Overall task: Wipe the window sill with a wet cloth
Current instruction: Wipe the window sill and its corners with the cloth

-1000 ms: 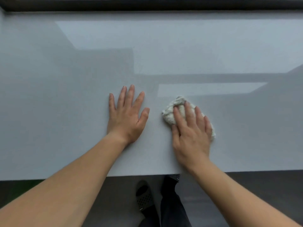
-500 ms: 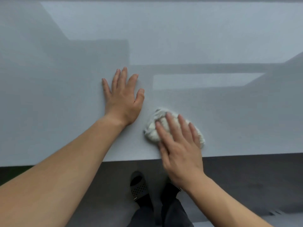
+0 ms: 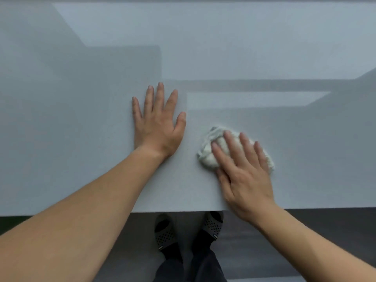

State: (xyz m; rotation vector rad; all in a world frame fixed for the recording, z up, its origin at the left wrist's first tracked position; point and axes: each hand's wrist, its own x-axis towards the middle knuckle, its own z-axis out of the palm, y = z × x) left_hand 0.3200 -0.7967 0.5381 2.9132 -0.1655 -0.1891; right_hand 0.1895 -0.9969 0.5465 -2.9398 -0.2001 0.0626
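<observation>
Window sill [image 3: 81,159]: pale grey, flat, filling most of the view. Its near edge runs straight across the lower part of the picture. Its left and right ends are cut off by the frame, and its far edge cannot be made out with certainty at the top.

Cloth [image 3: 208,157]: white, bunched, lying on the sill towards the near edge and right of centre. Bare sill lies open beyond it, to its right, and in a narrower band between it and the near edge.

Right hand [image 3: 244,176]: laid on top of the cloth, fingers [image 3: 228,143] straight and slightly spread, pressing down rather than clutching. The thumb lies along the cloth's near side. The wrist crosses the sill's near edge. This hand is blurred, so the exact contact at the fingertips is hard to read.

Left hand [image 3: 158,127]: palm down and flat on the sill, fingers extended, holding nothing. It sits just left of the cloth, apart from it, with bare sill showing between them.

Hidden or unclear: the hand covers the right and near parts of the cloth. Whether the cloth is wet cannot be told. Grey bands and lighter patches cross the sill; they read as shadow or reflection.

Below the edge: dark floor [image 3: 305,231] and two perforated slippers [image 3: 164,235], the toes of the right one hidden under the sill.
</observation>
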